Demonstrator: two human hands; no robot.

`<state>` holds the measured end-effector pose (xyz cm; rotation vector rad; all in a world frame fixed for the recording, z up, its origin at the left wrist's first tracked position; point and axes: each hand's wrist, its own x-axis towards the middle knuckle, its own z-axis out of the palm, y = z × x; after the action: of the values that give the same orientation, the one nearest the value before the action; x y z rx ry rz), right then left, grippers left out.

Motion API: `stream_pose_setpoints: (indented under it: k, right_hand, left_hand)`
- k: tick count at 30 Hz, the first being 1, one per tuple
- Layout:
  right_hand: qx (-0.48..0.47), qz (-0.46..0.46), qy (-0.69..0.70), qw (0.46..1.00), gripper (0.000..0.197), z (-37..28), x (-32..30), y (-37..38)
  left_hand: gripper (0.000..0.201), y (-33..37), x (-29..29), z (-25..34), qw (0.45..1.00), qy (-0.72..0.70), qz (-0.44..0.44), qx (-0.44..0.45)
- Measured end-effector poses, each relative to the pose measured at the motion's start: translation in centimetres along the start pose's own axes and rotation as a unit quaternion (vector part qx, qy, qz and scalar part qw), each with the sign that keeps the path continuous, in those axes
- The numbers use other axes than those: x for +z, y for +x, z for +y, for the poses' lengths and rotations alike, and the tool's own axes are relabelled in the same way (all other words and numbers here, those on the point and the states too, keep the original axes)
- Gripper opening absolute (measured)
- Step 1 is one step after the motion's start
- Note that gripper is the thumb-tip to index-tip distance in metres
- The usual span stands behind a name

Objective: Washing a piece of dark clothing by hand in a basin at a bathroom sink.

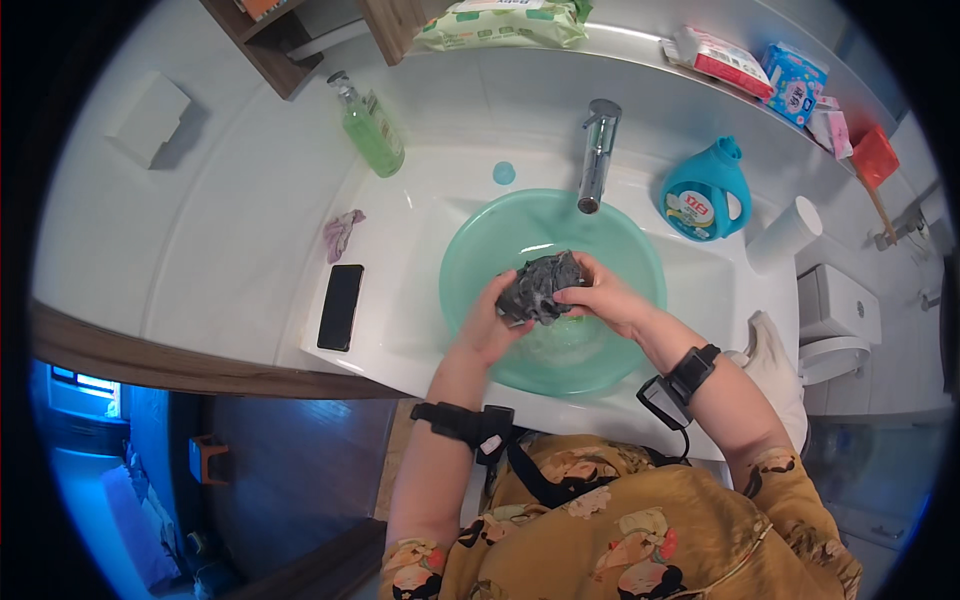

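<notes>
Grey cloth [541,286] sits between inward-angled left hand [489,322] and right hand [610,298]; curled fingers pinch it.

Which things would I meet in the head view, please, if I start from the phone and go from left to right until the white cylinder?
Black phone, left hand, dark grey cloth, right hand, blue detergent jug, white cylinder.

The left hand [488,318] and right hand [608,299] hold a crumpled dark grey cloth [542,287] over a green basin [625,245] in a white sink [700,290]. Behind it stands a chrome tap [597,155]; a blue bottle [702,185] is at right, a pump bottle [371,136] and black phone [341,307] at left.
</notes>
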<state>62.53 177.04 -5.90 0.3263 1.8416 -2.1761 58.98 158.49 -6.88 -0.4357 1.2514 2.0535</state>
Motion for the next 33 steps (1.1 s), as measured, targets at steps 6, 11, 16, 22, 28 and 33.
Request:
stream_pose_setpoints:
  k: [6, 11, 16, 22, 28, 33]
  right_hand:
    - [-0.043, 0.034, -0.127, 0.99, 0.06, 0.0, -1.0, 1.0]
    - [-0.143, 0.056, -0.194, 0.969, 0.061, 0.2, -1.4, 1.2]
    - [-0.116, 0.059, -0.228, 0.965, 0.065, 0.5, -3.1, 0.6]
    - [-0.013, 0.079, -0.388, 0.918, 0.058, 1.5, -6.2, 0.9]
    - [-0.15, 0.014, -0.514, 0.845, 0.031, -4.9, -8.1, 0.3]
    - [-0.12, 0.01, -0.442, 0.889, 0.029, -13.5, -8.1, 3.7]
  left_hand:
    - [0.059, -1.7, 0.4, 0.0, 0.961, 0.26, -0.012, 0.092]
    - [0.042, 1.0, -2.1, -2.2, 0.901, 0.382, 0.044, 0.2]
    - [0.026, 2.1, -2.6, -1.3, 0.898, 0.344, 0.063, 0.268]
    - [0.046, 3.3, -2.3, -0.8, 0.941, 0.248, 0.122, 0.193]
    - [0.065, 2.1, -1.6, -0.5, 0.958, 0.197, 0.173, 0.117]
    - [0.06, 2.2, -2.1, -2.1, 0.983, 0.075, 0.168, 0.0]
